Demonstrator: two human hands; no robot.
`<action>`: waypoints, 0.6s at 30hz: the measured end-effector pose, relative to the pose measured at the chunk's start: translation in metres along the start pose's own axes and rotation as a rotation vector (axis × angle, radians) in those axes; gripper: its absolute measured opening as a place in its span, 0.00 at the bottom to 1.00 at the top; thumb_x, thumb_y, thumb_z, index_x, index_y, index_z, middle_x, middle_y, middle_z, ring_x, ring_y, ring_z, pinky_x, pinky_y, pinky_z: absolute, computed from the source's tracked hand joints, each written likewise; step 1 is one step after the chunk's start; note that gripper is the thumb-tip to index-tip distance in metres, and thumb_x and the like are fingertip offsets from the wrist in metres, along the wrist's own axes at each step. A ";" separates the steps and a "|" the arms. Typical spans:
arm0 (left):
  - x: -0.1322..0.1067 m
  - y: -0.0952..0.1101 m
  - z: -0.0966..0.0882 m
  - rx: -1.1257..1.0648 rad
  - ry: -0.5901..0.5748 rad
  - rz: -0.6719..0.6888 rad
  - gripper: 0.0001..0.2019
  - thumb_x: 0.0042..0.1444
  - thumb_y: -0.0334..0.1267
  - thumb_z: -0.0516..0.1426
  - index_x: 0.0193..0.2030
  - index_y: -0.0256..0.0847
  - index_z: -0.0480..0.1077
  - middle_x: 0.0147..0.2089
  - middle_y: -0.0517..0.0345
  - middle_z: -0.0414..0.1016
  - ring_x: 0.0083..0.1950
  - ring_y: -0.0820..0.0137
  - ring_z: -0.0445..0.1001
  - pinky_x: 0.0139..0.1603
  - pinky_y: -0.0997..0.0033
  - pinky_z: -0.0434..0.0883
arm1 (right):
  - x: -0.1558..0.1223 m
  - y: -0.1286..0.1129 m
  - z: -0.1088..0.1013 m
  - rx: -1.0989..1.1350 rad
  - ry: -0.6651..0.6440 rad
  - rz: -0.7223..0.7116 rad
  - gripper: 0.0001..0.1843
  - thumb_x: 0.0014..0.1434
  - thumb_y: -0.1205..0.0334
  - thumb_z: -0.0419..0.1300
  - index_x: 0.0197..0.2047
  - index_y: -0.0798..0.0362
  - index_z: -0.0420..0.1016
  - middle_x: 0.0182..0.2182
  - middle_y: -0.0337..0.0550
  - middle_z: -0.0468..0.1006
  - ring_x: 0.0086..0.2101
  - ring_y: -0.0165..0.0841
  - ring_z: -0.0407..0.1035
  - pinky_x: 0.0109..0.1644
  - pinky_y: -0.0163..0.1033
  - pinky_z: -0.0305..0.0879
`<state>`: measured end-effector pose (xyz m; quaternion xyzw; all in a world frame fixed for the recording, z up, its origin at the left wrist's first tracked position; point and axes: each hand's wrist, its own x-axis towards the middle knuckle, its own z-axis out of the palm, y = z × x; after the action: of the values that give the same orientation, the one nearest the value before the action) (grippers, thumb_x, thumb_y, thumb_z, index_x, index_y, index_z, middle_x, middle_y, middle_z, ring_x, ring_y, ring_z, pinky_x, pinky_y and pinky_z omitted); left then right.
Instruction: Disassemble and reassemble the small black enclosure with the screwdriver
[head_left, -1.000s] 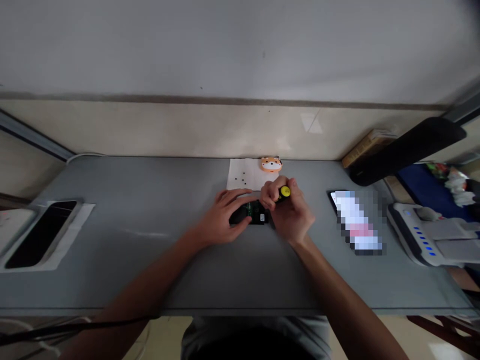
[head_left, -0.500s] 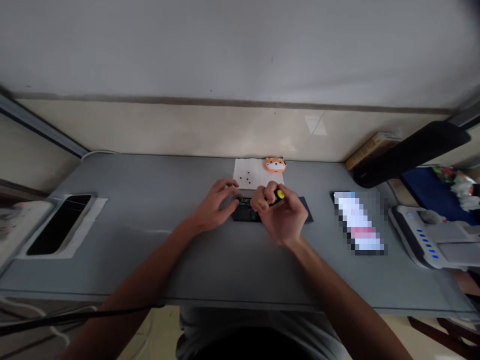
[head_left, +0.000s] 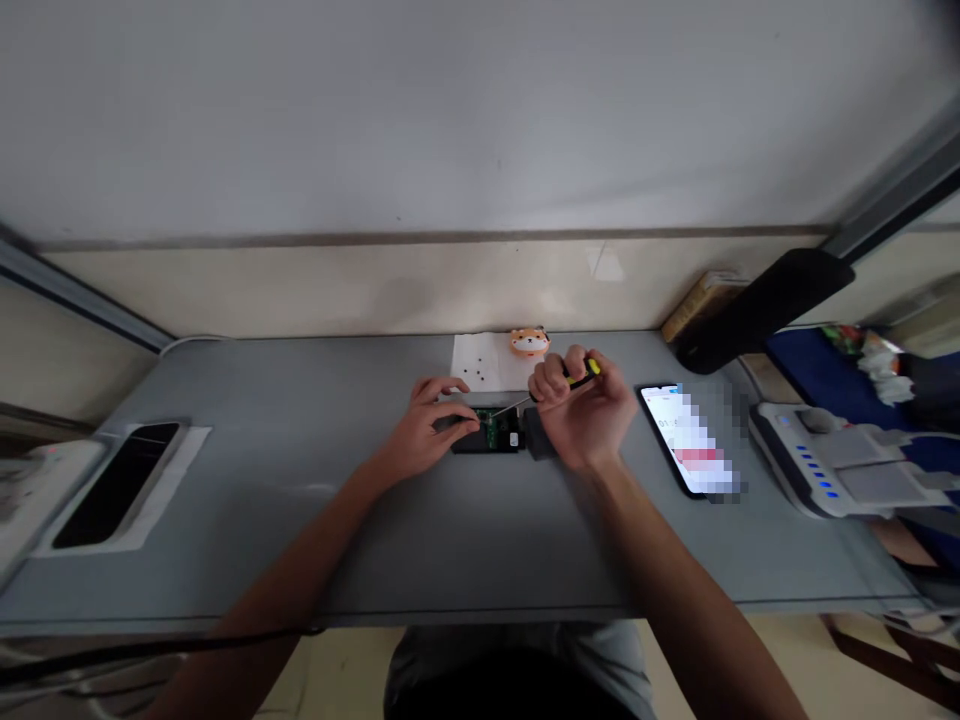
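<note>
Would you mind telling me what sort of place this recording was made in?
Probably a small electronics repair bench: a grey table against a wall, an opened device with a green circuit board, a yellow-handled screwdriver in the right hand, and loose screws on paper.

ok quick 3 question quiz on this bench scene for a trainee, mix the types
1. True or false: the right hand holds a yellow-tipped screwdriver.
2. What does the left hand steady? A) the phone B) the black device with a green circuit board C) the orange animal figure
3. Fill in: small black screws lie on the white ____ at the back of the table.

Key
1. True.
2. B, the black device; the phone lies to the right, the orange animal figure behind.
3. Paper.
</note>
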<state>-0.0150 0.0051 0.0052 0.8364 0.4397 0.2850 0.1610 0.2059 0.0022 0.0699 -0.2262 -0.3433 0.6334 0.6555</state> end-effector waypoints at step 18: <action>0.104 -0.008 0.020 0.121 -0.128 0.101 0.09 0.63 0.46 0.63 0.43 0.46 0.82 0.51 0.53 0.77 0.57 0.59 0.71 0.63 0.53 0.65 | 0.017 -0.032 -0.051 -0.195 0.135 -0.237 0.24 0.61 0.43 0.57 0.23 0.48 0.56 0.20 0.32 0.50 0.20 0.29 0.50 0.25 0.39 0.53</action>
<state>0.0394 0.0953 0.0200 0.8821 0.4023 0.2115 0.1233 0.2650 0.0229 0.0624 -0.2889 -0.3827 0.4986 0.7221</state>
